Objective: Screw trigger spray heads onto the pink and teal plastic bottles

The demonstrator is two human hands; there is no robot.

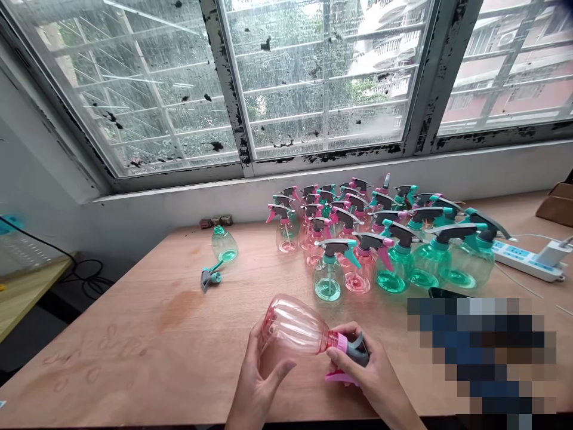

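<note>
A clear pink spray bottle (295, 325) lies tilted on its side between my hands, above the table's near edge. My right hand (362, 364) is closed round its pink collar and its grey-and-pink spray head (356, 349), with the pink trigger pointing down. My left hand (262, 370) cups the rounded base; its fingers are partly hidden behind the bottle and the thumb stands off the plastic. Farther left, an open green bottle (224, 245) stands without its head. In front of it lies a loose grey-and-green spray head (211, 277).
Several pink and green spray bottles (329, 280) with heads fitted stand in a group at the back right. A white power strip (528, 261), a dark phone-like object (447, 293) and a brown box (555, 203) are at the right. Small dark blocks (215, 221) sit by the wall below the window.
</note>
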